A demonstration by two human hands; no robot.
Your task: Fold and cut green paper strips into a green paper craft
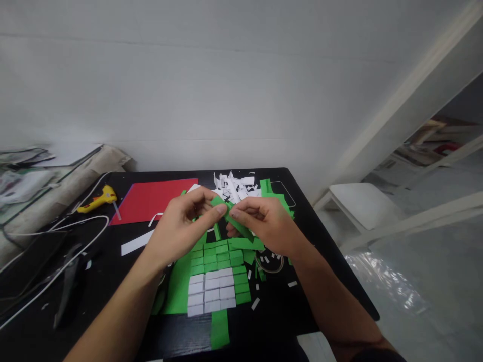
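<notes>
While the head view showed the left hand [192, 213] and right hand [269, 221] pinched closed on a green strip [243, 231] between them, its long axis slanted from far-left to near-right. Nearer than the grip, white pieces [213, 289] and green pieces [242, 285] lay in rows, apparently finished; the strip seemingly was not.

Glue gun [98, 200] left of sheet [154, 198], scraps [233, 188] behind paper blocks [212, 284], probably scissors [70, 282] front left.
</notes>
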